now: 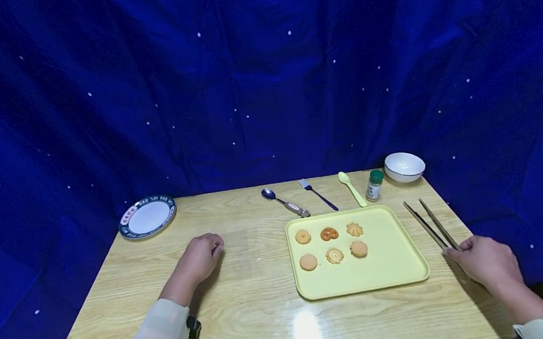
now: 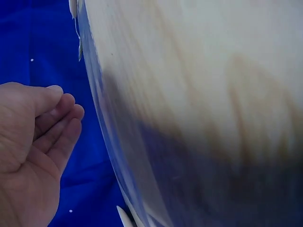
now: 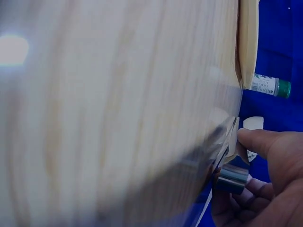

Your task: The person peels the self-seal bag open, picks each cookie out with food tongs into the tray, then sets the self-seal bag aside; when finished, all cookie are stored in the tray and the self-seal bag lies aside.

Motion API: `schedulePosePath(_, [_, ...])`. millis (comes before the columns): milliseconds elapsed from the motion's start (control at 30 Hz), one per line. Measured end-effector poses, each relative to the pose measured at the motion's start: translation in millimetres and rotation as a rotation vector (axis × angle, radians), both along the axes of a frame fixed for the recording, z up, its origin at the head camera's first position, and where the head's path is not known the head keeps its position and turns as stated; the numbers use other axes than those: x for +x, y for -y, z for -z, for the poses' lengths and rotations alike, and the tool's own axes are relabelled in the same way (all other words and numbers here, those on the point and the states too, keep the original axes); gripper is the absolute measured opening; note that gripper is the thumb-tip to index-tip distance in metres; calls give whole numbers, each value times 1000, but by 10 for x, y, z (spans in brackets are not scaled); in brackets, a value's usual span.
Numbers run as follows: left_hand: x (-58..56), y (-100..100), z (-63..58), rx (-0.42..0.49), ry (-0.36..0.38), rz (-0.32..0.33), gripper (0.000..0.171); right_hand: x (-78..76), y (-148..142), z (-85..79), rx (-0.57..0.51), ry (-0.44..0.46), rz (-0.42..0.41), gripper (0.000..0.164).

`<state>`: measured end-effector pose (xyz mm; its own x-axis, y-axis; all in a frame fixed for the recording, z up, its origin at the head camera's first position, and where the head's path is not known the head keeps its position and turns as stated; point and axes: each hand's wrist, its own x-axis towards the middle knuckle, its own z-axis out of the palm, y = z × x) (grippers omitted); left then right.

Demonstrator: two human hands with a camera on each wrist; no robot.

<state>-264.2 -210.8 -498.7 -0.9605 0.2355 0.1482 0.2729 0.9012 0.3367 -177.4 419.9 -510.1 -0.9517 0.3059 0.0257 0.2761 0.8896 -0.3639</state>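
My right hand grips metal tongs at the right of the table. The two arms of the tongs are spread apart and point toward the back. In the right wrist view, thumb and fingers are around the curved metal end of the tongs. Left of it lies a pale yellow tray with several biscuits in two rows, among them a pretzel-shaped one and a round flat one. Loosely curled and holding nothing, my left hand is over the table's left half; the left wrist view shows its fingers bent.
A white plate with a dark patterned rim stands at the back left. Behind the tray lie a dark spoon, a fork and a yellow spoon. A green-capped jar and a white bowl stand at the back right.
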Motion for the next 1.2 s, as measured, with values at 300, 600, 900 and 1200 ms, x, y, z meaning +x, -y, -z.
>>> schedulePosePath(300, [12, 42, 66, -11, 222, 55, 58, -35, -21, 36, 9, -8, -11, 58])
schedulePosePath(600, [75, 65, 72, -26, 295, 81, 65, -52, -12, 35, -8, 11, -6, 60])
schedulePosePath(900, [70, 52, 81, -20, 275, 71, 66, -93, -18, 29, -1, 15, -28, 58])
schedulePosePath(1200, [76, 59, 96, 0, 254, 65, 66, -109, -1, 54, -5, -48, -48, 71])
